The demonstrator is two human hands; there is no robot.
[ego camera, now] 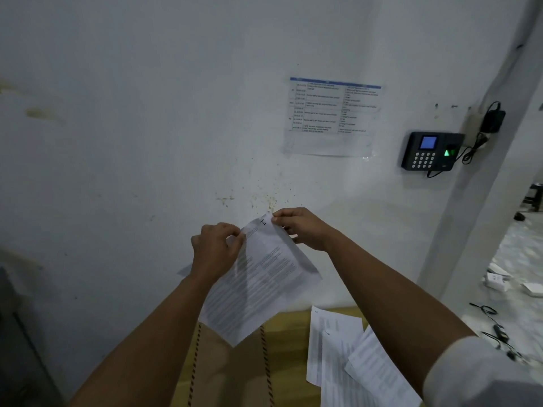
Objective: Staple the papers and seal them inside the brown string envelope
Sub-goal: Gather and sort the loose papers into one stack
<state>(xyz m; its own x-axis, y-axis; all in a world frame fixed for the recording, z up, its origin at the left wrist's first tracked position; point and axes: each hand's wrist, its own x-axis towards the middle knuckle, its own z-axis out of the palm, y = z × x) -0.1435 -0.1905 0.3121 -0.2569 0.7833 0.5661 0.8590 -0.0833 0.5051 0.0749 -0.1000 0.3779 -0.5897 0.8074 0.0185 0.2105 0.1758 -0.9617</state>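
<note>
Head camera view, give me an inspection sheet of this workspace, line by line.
Surface: yellowish table top against a white wall.
Job's things: held papers; brown envelope beneath; stapler not seen.
Clutter: loose printed sheets on the table.
Grippers: left hand and right hand pinch the papers' top edge.
Cables: black cord at the fingerprint terminal; more on the floor.
Surroundings: taped schedule sheet; stains on the wall.

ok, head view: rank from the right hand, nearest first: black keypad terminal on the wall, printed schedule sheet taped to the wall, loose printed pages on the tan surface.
1. Loose printed pages, below the right hand.
2. Printed schedule sheet, above it on the wall.
3. Black keypad terminal, upper right, by the pillar.
</note>
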